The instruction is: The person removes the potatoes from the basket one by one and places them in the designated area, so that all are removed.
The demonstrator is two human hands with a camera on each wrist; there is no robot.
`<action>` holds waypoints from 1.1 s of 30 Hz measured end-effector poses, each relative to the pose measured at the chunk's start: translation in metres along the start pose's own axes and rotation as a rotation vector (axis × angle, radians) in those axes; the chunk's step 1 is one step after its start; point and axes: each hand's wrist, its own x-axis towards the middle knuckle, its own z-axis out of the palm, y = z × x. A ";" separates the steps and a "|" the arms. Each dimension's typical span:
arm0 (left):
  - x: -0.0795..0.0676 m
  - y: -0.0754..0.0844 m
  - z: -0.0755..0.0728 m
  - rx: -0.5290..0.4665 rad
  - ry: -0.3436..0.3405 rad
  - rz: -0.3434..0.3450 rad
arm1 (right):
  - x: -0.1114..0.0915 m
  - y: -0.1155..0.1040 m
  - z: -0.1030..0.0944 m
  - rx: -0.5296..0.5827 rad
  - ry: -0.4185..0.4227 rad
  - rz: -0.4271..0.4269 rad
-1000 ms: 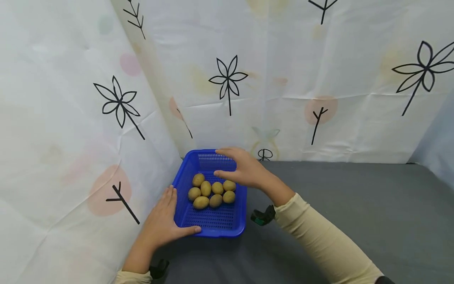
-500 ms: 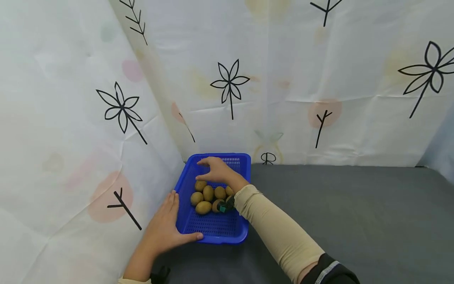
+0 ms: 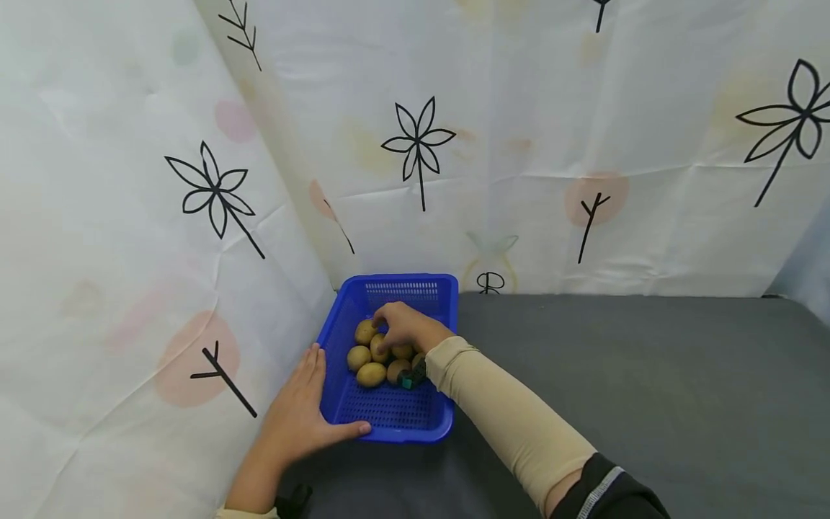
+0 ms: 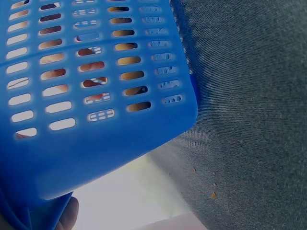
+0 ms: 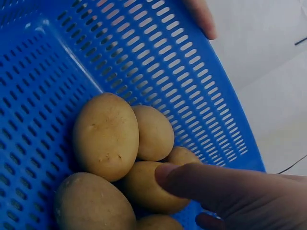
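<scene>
A blue perforated plastic basket (image 3: pixel 405 435) holds several yellow-brown potatoes (image 3: pixel 371 375). My right hand (image 3: pixel 408 326) reaches down into it from the right, fingers bent over a potato (image 5: pixel 148 194) in the middle of the group. In the right wrist view the thumb (image 5: pixel 192 179) lies against that potato; most of the other fingers are out of sight. Along the basket's left side rests my left hand (image 3: pixel 295 411), its fingers straight by the rim and its thumb over the near left corner. The left wrist view shows the basket's slotted wall (image 4: pixel 105 139) close up.
The basket stands on a grey cloth-covered table (image 3: pixel 622 375), close to the left corner. White curtains (image 3: pixel 519 108) printed with black plant outlines rise behind and at the left. A few tiny crumbs (image 4: pixel 213 195) lie on the grey cloth.
My right hand has come left over the potatoes and then down onto one of them, its fingers drawing in. My left hand stays at the basket's left corner.
</scene>
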 end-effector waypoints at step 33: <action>-0.002 0.002 0.000 -0.013 -0.002 -0.020 | 0.005 -0.016 0.006 -0.213 -0.048 -0.007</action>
